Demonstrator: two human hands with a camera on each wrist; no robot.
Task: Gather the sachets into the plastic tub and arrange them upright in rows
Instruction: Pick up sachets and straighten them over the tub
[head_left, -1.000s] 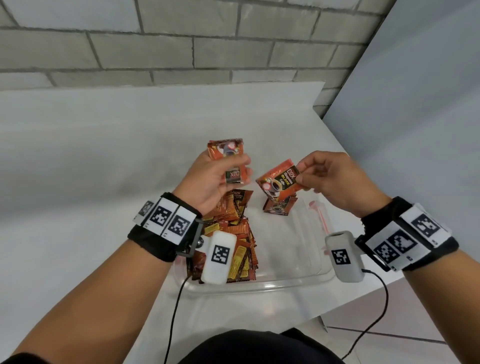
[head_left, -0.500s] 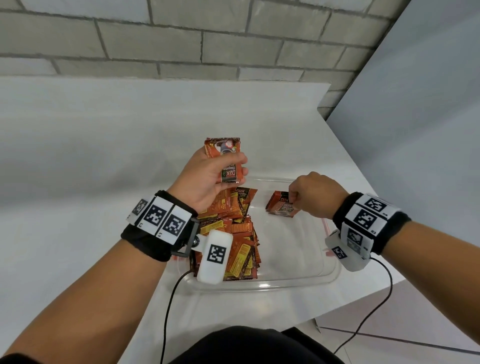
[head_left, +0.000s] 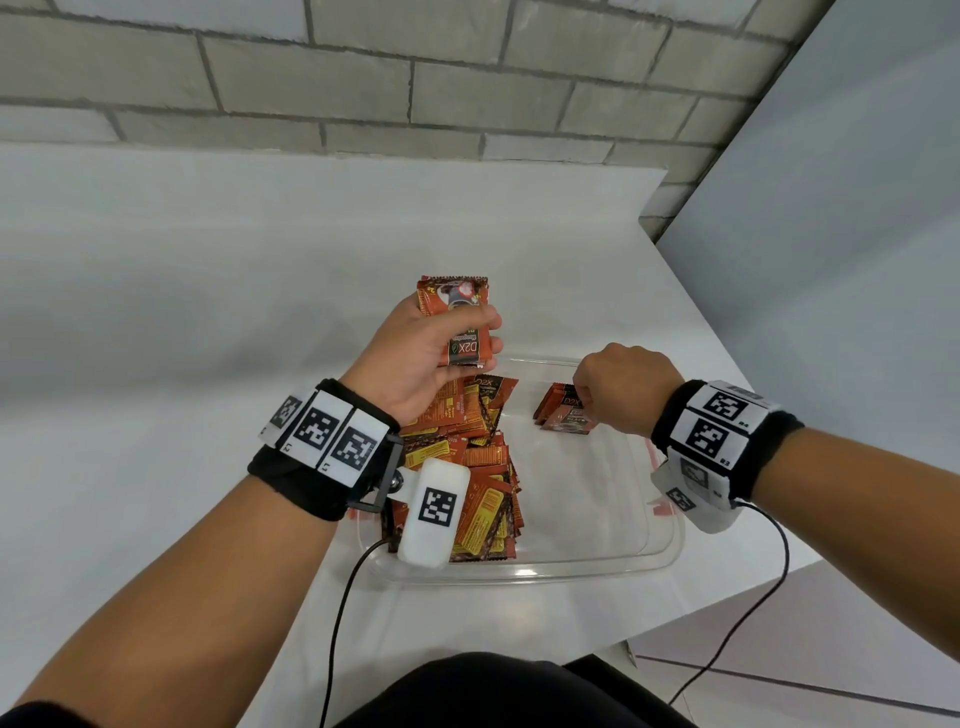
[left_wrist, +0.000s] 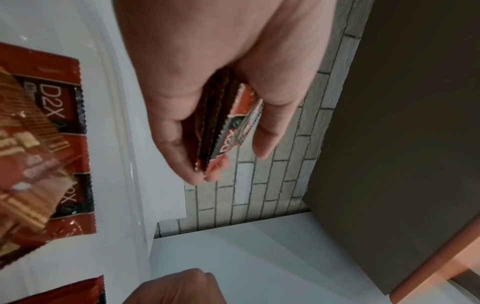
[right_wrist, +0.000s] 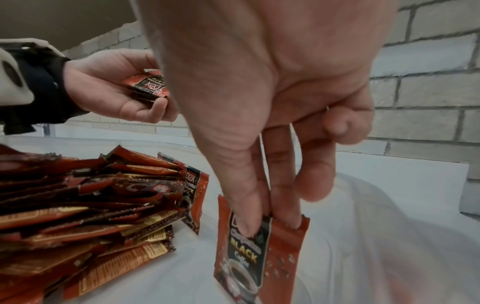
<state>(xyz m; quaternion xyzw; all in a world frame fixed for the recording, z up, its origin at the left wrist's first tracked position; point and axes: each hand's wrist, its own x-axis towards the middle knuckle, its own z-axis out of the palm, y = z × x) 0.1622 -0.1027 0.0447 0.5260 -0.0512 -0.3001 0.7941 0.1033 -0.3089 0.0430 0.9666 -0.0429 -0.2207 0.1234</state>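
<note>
The left hand (head_left: 415, 358) is raised above the far left corner of the clear plastic tub (head_left: 524, 569), its fingers (left_wrist: 262, 127) and thumb curled round a small stack of coffee sachets (head_left: 460, 317) held flat together; the left wrist view shows several serrated sachet edges (left_wrist: 223, 131) pressed between thumb and fingertips.

The right hand (head_left: 621, 387) reaches down into the far right part of the tub. Its thumb and first fingers (right_wrist: 280, 197) pinch the top edge of a red and black sachet marked "BLACK Coffee" (right_wrist: 249, 257), which stands on end below them; the head view shows more than one sachet (head_left: 563, 415) bunched at those fingertips, tilted rather than fully upright. The other fingers of this hand are loosely bent beside the pinch and touch nothing that I can make out.

To the left of the right-hand fingers, apart from the pinched sachet, a loose pile of sachets (head_left: 467, 467) fills the left side of the tub, lying flat and overlapping at mixed angles; this heap (right_wrist: 91, 216) sits directly beneath the left hand. The tub floor between the pile and the pinched sachet is bare.

The tub rests on a white surface (head_left: 208, 312) near its right front corner, with a grey brick wall (head_left: 415, 78) behind. Both wrists wear black bands with printed square markers, and a cable (head_left: 337, 623) trails from the left one.
</note>
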